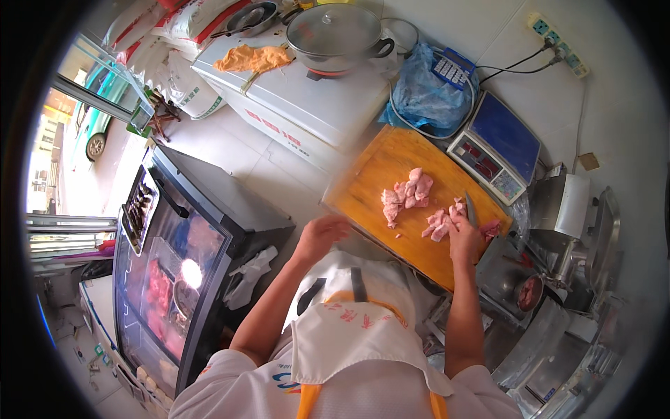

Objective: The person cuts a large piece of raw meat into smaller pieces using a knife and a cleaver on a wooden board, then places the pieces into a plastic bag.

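Observation:
On the wooden cutting board [377, 157] lie two groups of raw pale pink meat pieces. The larger meat pile [407, 195] is near the board's middle. Beside my right hand [463, 243] is the smaller meat pile [438, 225]. That hand is closed around a knife [470, 209], whose grey blade points away from me; its handle is hidden in my grip. A darker red piece of meat [491, 229] sits at the board's right edge. My left hand [326, 232] hovers off the board's near left side, fingers loosely stretched and slightly blurred, holding nothing visible.
Beyond the board stand a blue-topped scale [504, 133] and a blue plastic bag [427, 91] bearing a calculator [453, 68]. A lidded pan [333, 38] is on the white chest freezer [279, 94]. At left is a glass display case [174, 279]; at right, a metal bowl [530, 293] holding meat.

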A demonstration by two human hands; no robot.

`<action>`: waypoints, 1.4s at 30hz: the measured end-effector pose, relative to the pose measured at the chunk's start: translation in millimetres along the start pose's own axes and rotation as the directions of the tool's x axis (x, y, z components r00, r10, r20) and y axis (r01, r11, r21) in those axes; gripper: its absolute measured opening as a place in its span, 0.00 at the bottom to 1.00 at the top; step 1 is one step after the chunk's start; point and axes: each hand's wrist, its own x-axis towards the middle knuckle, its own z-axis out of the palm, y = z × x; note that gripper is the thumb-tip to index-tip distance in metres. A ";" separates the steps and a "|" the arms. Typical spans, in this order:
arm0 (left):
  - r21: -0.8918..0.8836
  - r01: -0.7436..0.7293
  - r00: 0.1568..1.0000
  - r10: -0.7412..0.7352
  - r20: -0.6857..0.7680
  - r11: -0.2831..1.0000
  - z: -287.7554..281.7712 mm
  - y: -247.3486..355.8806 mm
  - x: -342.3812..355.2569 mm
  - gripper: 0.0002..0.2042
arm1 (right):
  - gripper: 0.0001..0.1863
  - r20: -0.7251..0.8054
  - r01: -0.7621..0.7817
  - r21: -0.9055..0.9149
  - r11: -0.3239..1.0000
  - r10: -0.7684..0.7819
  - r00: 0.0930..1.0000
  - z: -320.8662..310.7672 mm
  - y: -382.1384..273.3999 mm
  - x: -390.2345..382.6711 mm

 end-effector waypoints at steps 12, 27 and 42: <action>-0.086 0.017 0.980 -0.033 -0.198 0.996 -81.1 -4.6 11.6 0.12 | 0.23 0.016 0.318 0.300 0.899 -0.338 0.941 15.4 -132.0 106.3; -0.286 0.194 0.721 -0.334 -0.607 0.939 -57.9 11.8 -42.5 0.11 | 0.36 0.012 0.176 0.243 0.954 -0.184 0.983 235.9 -259.0 583.1; -0.130 0.058 0.928 -0.102 -0.359 0.990 -32.5 72.9 46.6 0.15 | 0.09 0.039 -0.107 0.960 -0.258 -0.257 0.966 -6.0 -232.3 410.2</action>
